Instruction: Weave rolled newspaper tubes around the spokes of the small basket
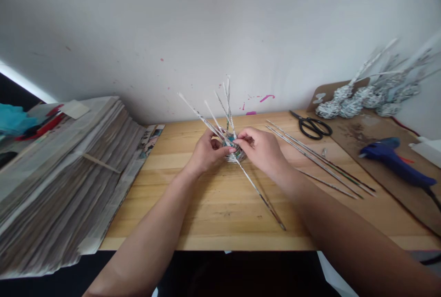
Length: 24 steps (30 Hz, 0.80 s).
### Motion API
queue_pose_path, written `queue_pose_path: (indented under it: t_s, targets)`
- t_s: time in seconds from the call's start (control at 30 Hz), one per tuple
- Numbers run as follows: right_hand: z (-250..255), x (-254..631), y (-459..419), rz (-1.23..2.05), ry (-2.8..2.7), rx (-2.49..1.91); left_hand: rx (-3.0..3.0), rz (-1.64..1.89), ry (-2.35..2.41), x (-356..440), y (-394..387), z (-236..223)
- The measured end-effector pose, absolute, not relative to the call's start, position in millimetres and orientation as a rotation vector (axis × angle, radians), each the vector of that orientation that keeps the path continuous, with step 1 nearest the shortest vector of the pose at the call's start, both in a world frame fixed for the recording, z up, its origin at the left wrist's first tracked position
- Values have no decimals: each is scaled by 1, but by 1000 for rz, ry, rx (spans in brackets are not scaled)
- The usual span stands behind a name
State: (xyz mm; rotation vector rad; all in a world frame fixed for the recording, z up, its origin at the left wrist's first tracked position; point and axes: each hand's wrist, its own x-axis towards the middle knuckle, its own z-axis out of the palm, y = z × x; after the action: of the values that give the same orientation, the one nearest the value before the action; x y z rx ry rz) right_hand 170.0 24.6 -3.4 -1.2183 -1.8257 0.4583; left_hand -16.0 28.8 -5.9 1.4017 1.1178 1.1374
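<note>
Between both hands, low over the middle of the wooden table, is a small woven basket of rolled newspaper (pixel 234 156). Several paper sticks rise from it towards the wall. One long paper stick (pixel 259 193) slants from the basket down to the right across the tabletop. My left hand (pixel 207 151) grips the basket's left side, thumb across its near rim. On the right side my right hand (pixel 257 146) pinches at the rim, thumb and forefinger close together at the base of the upright sticks. The fingers partly hide the weave.
Loose paper sticks (pixel 320 159) lie right of the hands. Black scissors (pixel 312 126) rest behind them. A blue glue gun (pixel 398 161) sits on brown board at right, with finished-looking woven paper pieces (pixel 351 102) behind. A tall newspaper stack (pixel 69 173) fills the left.
</note>
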Motion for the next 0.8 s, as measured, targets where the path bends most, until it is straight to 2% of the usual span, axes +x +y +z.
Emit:
queue_pose_path:
  t_s: [0.5,0.8]
  targets:
    - [-5,168,24,405,-1865,-1153,1581,1108,1122,-21,36,-16]
    - [-2,171,28,669,-1723,-1198,1582,1165,1250,-13,32,-15]
